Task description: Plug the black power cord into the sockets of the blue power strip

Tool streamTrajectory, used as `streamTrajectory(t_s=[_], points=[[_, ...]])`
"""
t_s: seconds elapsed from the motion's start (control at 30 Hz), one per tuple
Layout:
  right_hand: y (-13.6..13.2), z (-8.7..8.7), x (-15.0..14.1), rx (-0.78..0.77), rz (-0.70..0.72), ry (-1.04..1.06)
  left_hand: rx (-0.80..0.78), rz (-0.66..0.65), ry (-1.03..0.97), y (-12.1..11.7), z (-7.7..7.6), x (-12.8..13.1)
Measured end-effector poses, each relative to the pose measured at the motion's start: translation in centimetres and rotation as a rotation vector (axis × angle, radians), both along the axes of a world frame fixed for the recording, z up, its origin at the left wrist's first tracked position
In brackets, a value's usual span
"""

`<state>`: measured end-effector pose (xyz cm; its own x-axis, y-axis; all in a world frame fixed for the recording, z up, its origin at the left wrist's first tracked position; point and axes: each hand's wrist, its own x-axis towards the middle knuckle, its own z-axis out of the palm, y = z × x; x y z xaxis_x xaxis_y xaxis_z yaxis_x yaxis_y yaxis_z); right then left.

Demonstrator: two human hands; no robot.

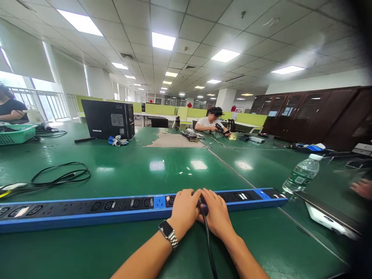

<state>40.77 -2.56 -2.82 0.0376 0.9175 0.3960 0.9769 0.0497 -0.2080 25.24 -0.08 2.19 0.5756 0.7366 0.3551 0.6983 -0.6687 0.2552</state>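
A long blue-and-black power strip (122, 207) with rows of sockets lies across the green table in front of me. My left hand (186, 208), with a watch at its wrist, is closed over the strip's top, right of the blue socket. My right hand (214, 211) meets it fingertip to fingertip, also closed. Between them a black power cord (209, 248) runs from the strip down toward me. Both hands grip the cord's end, and my fingers hide most of the plug, so I cannot tell how far it sits in the socket.
On the right stand a water bottle (303, 174) and a dark flat device (328, 209). Coiled black cable (66, 174) lies left. Farther back are a computer tower (107, 118), gloves (117, 141), and a green basket (17, 134). A person (210, 122) works across the table; another hand (362, 189) shows far right.
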Motion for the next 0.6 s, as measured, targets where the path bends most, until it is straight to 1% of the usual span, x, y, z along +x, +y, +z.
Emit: streamTrajectory(t_s=[0.07,0.1,0.17,0.27,0.33,0.37,0.4,0.47,0.53,0.6], points=[[0.1,-0.1,0.0,0.0,-0.005,-0.012,0.001,0.012,-0.024,0.4,-0.3,1.0],[0.1,-0.1,-0.1,0.002,-0.008,-0.016,0.009,0.015,-0.063,0.6,-0.3,1.0],[0.2,-0.2,-0.1,0.008,-0.017,-0.023,0.058,0.021,-0.196,1.0,0.1,-0.1],[0.2,-0.2,0.0,-0.01,-0.024,-0.021,0.158,0.092,-0.431,1.8,1.1,-3.9],[0.2,-0.1,-0.1,-0.043,-0.03,-0.008,0.165,0.19,-0.524,2.2,1.5,-7.2],[0.1,0.0,-0.1,-0.059,-0.034,-0.003,0.15,0.234,-0.549,2.4,1.3,-8.8],[0.1,0.1,-0.2,-0.072,-0.039,0.001,0.131,0.252,-0.552,2.5,1.0,-10.1],[0.0,0.4,-0.3,-0.091,-0.05,0.003,0.097,0.233,-0.513,2.3,-0.1,-12.1],[0.0,0.6,-0.5,-0.104,-0.06,0.0,0.089,0.185,-0.45,2.0,-1.3,-12.7],[-0.1,0.8,-0.6,-0.118,-0.063,-0.005,0.114,0.141,-0.378,1.6,-2.3,-12.5]])
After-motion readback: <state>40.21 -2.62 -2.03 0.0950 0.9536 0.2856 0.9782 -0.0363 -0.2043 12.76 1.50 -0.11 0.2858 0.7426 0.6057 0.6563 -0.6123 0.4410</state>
